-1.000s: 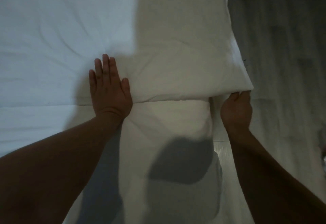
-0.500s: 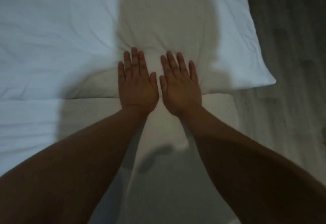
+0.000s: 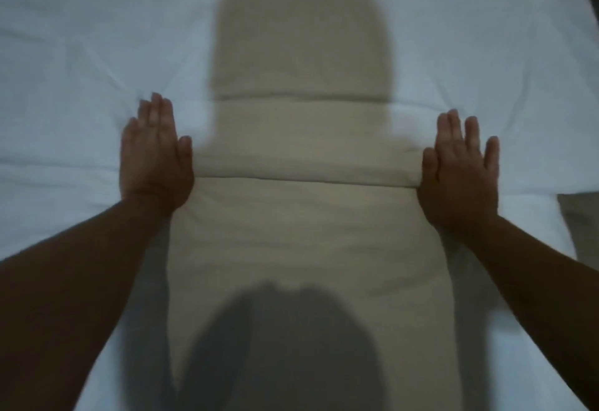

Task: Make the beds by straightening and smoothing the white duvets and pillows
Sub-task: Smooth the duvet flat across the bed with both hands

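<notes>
The left hand (image 3: 155, 164) lies flat, fingers straight and together, palm pressed on the white cloth toward the left side of the bed (image 3: 48, 222), right at the near edge of the pillow (image 3: 298, 151). It grips nothing.

The pillow lies across the middle, its near edge touching the duvet (image 3: 308, 235), which spreads toward the foot. A second line runs across farther up the pillow. I cannot tell whether it is a crease or another edge. A head-shaped shadow (image 3: 301, 54) covers the middle.

The right hand (image 3: 460, 177) mirrors the left, flat and spread, pressing on the same near edge closer to the right edge of the bed, where a strip of floor (image 3: 580, 226) shows.

Both pillow and duvet look soft, light and puffy. They should give under a palm and slide easily, so flat hands will smooth them. Shifting either is best done by its corners or hem.

Count: two hands, one pillow I can make out, one duvet.
</notes>
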